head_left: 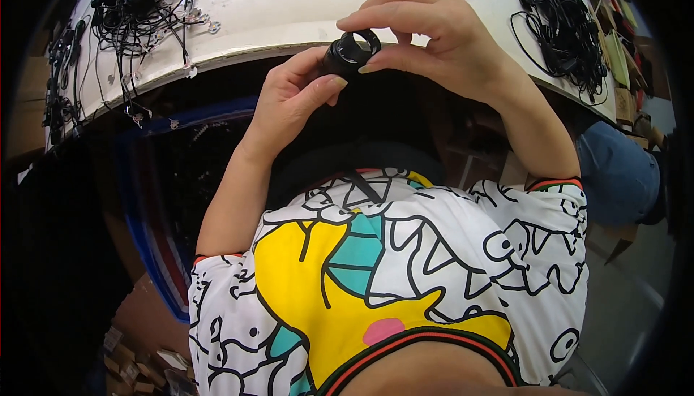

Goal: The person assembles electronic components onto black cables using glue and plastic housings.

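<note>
Close to the table's front edge, my left hand (300, 96) is closed round a black cylindrical part (341, 58), its thumb and fingers along the sides. A thin black ring (375, 38) stands at the open end of that part, tilted up. My right hand (426, 38) pinches this ring between thumb and index finger from the right. Ring and cylinder touch or lie very close; whether they are joined I cannot tell. The lower end of the cylinder is hidden behind my left fingers.
A white table (267, 13) spans the far side. Tangled black cables (144, 6) with small connectors hang over its left edge; another black cable bundle (560, 27) lies on the right. Below left is a blue-edged crate (155, 251). A person's blue-clothed leg (618, 172) shows at the right.
</note>
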Tool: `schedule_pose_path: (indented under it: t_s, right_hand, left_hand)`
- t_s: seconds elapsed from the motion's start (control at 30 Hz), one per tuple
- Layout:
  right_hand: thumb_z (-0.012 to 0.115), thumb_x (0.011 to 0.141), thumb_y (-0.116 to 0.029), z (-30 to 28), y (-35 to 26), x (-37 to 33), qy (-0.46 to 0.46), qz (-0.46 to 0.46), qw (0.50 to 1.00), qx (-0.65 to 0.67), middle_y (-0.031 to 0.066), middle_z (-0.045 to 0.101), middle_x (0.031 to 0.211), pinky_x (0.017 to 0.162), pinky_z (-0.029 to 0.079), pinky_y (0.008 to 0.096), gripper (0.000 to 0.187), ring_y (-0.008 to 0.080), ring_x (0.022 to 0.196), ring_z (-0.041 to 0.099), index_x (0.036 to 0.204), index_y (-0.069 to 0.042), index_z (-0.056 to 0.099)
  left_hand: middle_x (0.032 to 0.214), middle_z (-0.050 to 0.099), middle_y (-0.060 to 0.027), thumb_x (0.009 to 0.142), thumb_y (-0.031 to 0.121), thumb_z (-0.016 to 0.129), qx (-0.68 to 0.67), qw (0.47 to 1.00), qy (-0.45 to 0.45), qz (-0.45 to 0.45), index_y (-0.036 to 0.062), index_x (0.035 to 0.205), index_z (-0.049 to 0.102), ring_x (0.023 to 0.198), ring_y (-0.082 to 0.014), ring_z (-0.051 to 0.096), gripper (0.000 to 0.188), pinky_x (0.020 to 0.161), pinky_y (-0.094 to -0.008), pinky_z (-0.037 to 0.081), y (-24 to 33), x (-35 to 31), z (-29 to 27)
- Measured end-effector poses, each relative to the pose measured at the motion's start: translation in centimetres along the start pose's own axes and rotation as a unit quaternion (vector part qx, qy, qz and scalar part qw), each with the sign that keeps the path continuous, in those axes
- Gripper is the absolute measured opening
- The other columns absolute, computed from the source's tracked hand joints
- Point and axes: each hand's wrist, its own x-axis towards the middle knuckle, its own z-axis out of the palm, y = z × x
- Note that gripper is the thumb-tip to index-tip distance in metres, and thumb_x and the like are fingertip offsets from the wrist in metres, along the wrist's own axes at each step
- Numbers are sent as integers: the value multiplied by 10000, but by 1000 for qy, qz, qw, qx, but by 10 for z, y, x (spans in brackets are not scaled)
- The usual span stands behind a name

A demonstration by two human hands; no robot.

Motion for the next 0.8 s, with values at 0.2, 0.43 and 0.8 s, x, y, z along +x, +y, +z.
schedule_pose_path:
  t_s: [0.2, 0.43, 0.8]
  right_hand:
    - [671, 702, -140, 3, 1, -8, 6, -25, 999, -47, 51, 593, 856, 605, 459, 260, 280, 197, 725, 581, 965, -73, 602]
    - [670, 699, -312, -2, -12, -15, -25, 106, 991, -84, 97, 594, 732, 601, 472, 308, 347, 253, 674, 595, 929, -75, 566]
    - [666, 692, -106, -20, -8, -19, -124, -20, 992, -14, 65, 601, 971, 781, 439, 334, 438, 230, 870, 569, 1110, -112, 534]
  left_hand:
    - [802, 553, 2, 813, 86, 575, -16, 999, -52, -2, 11, 1077, 538, 651, -55, 474, 277, 606, -178, 409, -3, 2, 3]
    - [846, 592, -32, 768, 75, 594, 87, 996, 3, 16, -18, 1045, 546, 759, -86, 536, 297, 696, -206, 431, 3, 4, 18]
    - [951, 552, -37, 775, 49, 572, 42, 993, -107, -10, -27, 1094, 504, 841, -90, 503, 335, 751, -215, 415, 7, 4, 14]
